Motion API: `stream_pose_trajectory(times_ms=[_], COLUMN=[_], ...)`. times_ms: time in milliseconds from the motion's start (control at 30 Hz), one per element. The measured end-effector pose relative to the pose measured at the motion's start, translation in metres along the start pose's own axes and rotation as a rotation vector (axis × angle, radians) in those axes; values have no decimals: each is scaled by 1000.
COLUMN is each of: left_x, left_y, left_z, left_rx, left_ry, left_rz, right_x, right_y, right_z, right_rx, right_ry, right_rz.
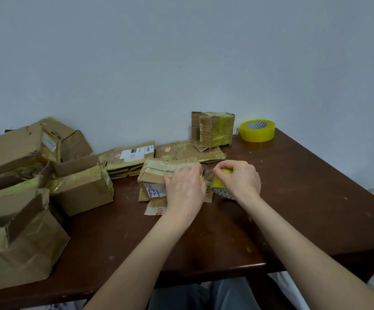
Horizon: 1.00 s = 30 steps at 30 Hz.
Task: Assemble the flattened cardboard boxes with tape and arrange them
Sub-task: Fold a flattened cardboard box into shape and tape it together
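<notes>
A small brown cardboard box with old tape and a white label lies on the dark wooden table at the middle. My left hand lies on its right part, fingers pressing down on the top. My right hand grips a yellow tape roll just right of the box, with a clear strip of tape stretched from roll to box. A second yellow tape roll lies at the back right. Flattened boxes lie behind the small box.
Several assembled and half-open boxes crowd the table's left side. A small taped box stands upright on flat cardboard by the wall. The table's front edge runs close to my lap.
</notes>
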<state>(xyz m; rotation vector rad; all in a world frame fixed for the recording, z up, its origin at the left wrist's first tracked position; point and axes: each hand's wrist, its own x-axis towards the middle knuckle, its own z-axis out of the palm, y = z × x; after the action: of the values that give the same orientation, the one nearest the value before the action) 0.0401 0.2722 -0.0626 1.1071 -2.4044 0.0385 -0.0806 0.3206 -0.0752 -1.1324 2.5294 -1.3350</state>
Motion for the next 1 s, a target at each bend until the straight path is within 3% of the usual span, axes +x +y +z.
stream_pose_trajectory(times_ms=[267, 500, 633, 800, 1000], left_x=[0, -3, 2, 11, 18], left_y=[-10, -19, -16, -9, -15], left_z=[-2, -1, 0, 6, 11], left_rx=[-71, -298, -212, -72, 49], left_ry=[15, 100, 112, 56, 72], left_rz=[49, 40, 105, 21, 77], right_x=[6, 5, 5, 5, 18], right_y=[-5, -5, -5, -3, 20], right_z=[2, 4, 6, 4, -19], right_rx=[-104, -181, -174, -157, 165], right_ry=[6, 32, 36, 46, 117], right_rz=[-23, -60, -51, -28, 105])
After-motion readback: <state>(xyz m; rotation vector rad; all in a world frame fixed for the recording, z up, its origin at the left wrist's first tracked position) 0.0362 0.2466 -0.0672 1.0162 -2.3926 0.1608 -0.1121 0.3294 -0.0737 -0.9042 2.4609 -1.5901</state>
